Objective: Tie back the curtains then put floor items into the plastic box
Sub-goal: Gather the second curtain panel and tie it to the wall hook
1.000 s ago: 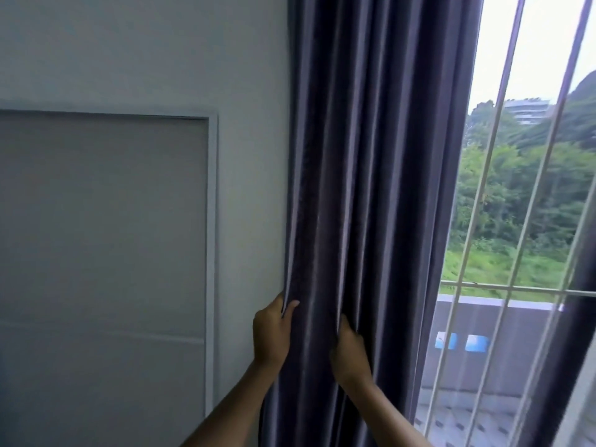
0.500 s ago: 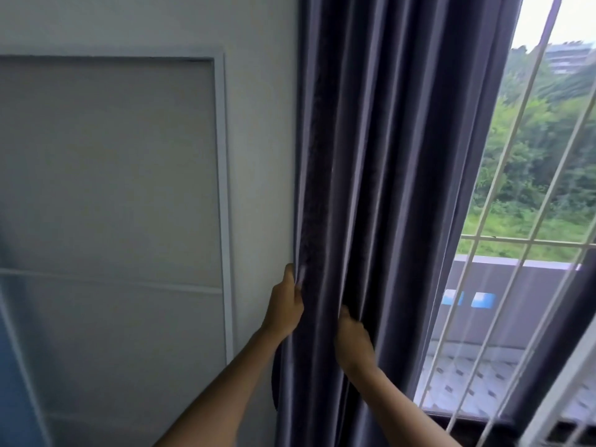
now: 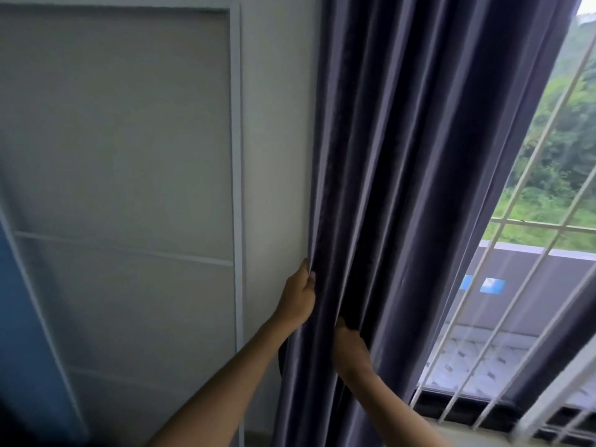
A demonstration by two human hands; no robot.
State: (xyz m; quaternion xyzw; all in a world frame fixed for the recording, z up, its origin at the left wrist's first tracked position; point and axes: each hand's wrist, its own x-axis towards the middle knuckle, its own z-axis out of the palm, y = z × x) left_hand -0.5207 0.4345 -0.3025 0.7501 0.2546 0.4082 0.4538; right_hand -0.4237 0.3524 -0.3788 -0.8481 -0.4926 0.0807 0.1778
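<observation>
A dark grey-purple curtain point(image 3: 419, 162) hangs in long folds down the middle of the view, gathered against the wall. My left hand point(image 3: 296, 298) grips its left edge at about waist height. A little lower and to the right, my right hand point(image 3: 350, 345) is closed on a fold, its fingers tucked into the fabric. No tie-back, plastic box or floor items are in view.
A white wall with a framed grey panel point(image 3: 122, 156) fills the left side. To the right is a window with white bars point(image 3: 522, 195), and beyond it a balcony wall and green trees. A blue surface point(image 3: 19, 317) shows at the far left edge.
My view has tilted down and slightly left. Both hands keep their grip on the curtain, the left one a little higher on the edge than a second ago.
</observation>
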